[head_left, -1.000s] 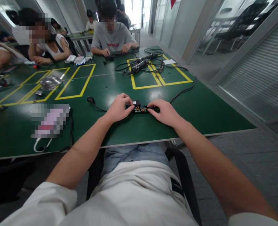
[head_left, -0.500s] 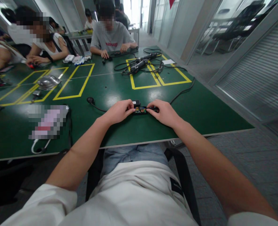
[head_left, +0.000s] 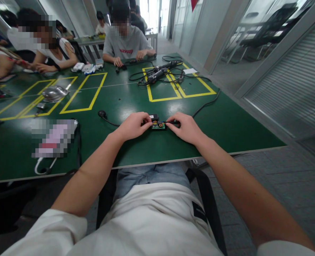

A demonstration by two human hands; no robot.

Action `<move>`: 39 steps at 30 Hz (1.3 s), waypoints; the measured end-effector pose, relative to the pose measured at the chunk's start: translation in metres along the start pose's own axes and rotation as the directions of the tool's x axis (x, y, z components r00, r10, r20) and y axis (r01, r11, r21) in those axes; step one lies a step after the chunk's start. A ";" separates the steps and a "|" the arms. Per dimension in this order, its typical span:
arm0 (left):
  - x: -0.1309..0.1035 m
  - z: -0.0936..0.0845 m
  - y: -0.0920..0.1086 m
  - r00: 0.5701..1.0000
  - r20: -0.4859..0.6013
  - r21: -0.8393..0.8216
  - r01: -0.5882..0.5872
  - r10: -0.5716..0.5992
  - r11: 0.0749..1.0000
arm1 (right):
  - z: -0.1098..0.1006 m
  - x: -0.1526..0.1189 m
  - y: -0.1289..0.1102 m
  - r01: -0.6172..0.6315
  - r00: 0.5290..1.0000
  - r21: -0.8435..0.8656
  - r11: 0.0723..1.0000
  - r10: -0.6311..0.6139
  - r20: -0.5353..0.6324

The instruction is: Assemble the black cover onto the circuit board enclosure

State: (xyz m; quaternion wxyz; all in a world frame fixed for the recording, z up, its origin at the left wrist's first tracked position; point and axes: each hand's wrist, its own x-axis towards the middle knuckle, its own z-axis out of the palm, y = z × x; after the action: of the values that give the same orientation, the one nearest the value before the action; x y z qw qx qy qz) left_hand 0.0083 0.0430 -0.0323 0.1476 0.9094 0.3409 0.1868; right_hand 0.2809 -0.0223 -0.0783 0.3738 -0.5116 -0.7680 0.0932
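Note:
A small open black case with a green circuit board (head_left: 158,126) in it lies on the green table between my hands; round copper-coloured parts show on the board. My left hand (head_left: 136,124) is closed in a pinch at the case's left end, where a black cable (head_left: 110,122) runs in. My right hand (head_left: 185,127) pinches a black cord (head_left: 176,123) at the right end. Fine wires at both fingertips are too small to make out. Just behind the board lies a black cover (head_left: 154,116) with a white label.
A black plug (head_left: 102,113) lies left of my hands. Nearer me is a blurred-out phone-like thing (head_left: 56,138) with a white cord. Black tools with tangled cables (head_left: 157,75) lie beyond, over yellow tape. A metal lamp-like shell (head_left: 54,93) is at left. Co-workers (head_left: 126,41) sit opposite.
The circuit board shows slightly more of its green face, while both my hands keep nearly the same place and pinch. A co-worker's hand at the far left has moved.

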 end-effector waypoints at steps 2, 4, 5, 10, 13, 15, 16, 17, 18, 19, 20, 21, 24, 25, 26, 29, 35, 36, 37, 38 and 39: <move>-0.001 -0.001 -0.001 1.000 -0.017 0.003 -0.016 0.016 1.000 | 0.000 0.000 -0.001 0.010 1.000 0.007 1.000 -0.010 -0.009; -0.002 -0.001 -0.003 1.000 -0.008 -0.008 -0.022 0.022 1.000 | 0.001 0.000 0.000 0.022 1.000 0.014 1.000 -0.022 -0.008; -0.002 0.000 -0.004 1.000 0.005 -0.021 -0.018 0.018 1.000 | 0.001 0.000 0.001 0.027 1.000 0.017 1.000 -0.026 -0.005; 0.000 -0.001 -0.009 1.000 0.030 -0.047 -0.007 0.009 0.999 | 0.002 0.001 0.007 0.050 0.999 0.009 0.999 -0.050 -0.011; 0.000 -0.003 -0.012 0.998 0.023 -0.003 -0.060 0.060 0.998 | 0.001 0.001 0.010 0.064 0.998 -0.014 0.998 -0.064 -0.012; 0.001 -0.002 -0.014 0.996 -0.004 0.027 -0.094 0.094 0.995 | 0.000 0.001 0.010 0.067 0.998 -0.029 0.997 -0.067 -0.011; 0.001 0.000 -0.015 0.994 -0.029 0.037 -0.102 0.103 0.994 | 0.000 0.001 0.011 0.066 0.998 -0.034 0.997 -0.067 -0.011; 0.002 0.002 -0.015 0.993 -0.055 0.042 -0.104 0.106 0.994 | -0.001 0.001 0.011 0.065 0.998 -0.038 0.997 -0.065 -0.010; 0.003 0.005 -0.015 0.992 -0.081 0.043 -0.097 0.100 0.994 | -0.001 0.001 0.010 0.063 0.998 -0.041 0.997 -0.064 -0.008; 0.004 0.007 -0.016 0.991 -0.102 0.042 -0.084 0.088 0.996 | 0.000 0.001 0.010 0.062 0.998 -0.044 0.997 -0.063 -0.005; 0.005 0.010 -0.016 0.991 -0.112 0.038 -0.064 0.068 0.997 | 0.000 0.001 0.009 0.062 0.998 -0.047 0.997 -0.062 -0.002; 0.007 0.013 -0.017 0.992 -0.117 0.031 -0.036 0.039 0.999 | 0.000 0.000 0.009 0.060 0.998 -0.052 0.997 -0.060 0.002; 0.011 0.016 -0.019 0.997 -0.066 0.003 0.037 -0.036 0.999 | 0.002 -0.001 0.006 0.046 0.999 -0.077 0.996 -0.045 0.015; 0.011 0.016 -0.020 0.996 -0.060 0.001 0.062 -0.062 0.998 | 0.003 -0.001 0.006 0.040 0.999 -0.084 0.996 -0.038 0.019; 0.011 0.015 -0.020 0.994 -0.062 0.001 0.092 -0.091 0.996 | 0.003 -0.001 0.005 0.034 0.999 -0.090 0.995 -0.032 0.021; 0.009 0.012 -0.020 0.979 -0.087 -0.003 0.186 -0.186 0.983 | 0.004 -0.001 0.005 0.021 0.999 -0.097 0.995 -0.019 0.027; 0.006 0.009 -0.011 0.981 -0.178 -0.046 0.070 -0.077 0.996 | 0.004 0.000 0.003 -0.014 0.999 -0.096 0.995 0.018 0.037; 0.005 0.009 -0.009 0.981 -0.192 -0.068 0.018 -0.031 0.998 | 0.004 0.000 0.002 -0.019 0.999 -0.096 0.995 0.022 0.034; 0.005 0.009 -0.007 0.982 -0.188 -0.086 -0.036 0.019 0.996 | 0.004 0.000 0.002 -0.022 0.999 -0.097 0.995 0.025 0.031; 0.004 0.009 -0.006 0.984 -0.162 -0.099 -0.089 0.072 0.991 | 0.004 0.000 0.001 -0.026 0.999 -0.097 0.995 0.029 0.029; 0.004 0.009 -0.005 0.985 -0.117 -0.106 -0.137 0.125 0.985 | 0.004 0.000 0.001 -0.030 0.999 -0.098 0.995 0.033 0.029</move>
State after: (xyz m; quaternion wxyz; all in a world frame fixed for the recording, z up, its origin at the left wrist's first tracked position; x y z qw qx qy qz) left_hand 0.0119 0.0477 -0.0409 0.1675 0.9084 0.2766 0.2650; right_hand 0.2791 -0.0214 -0.0814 0.3352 -0.5400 -0.7689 0.0692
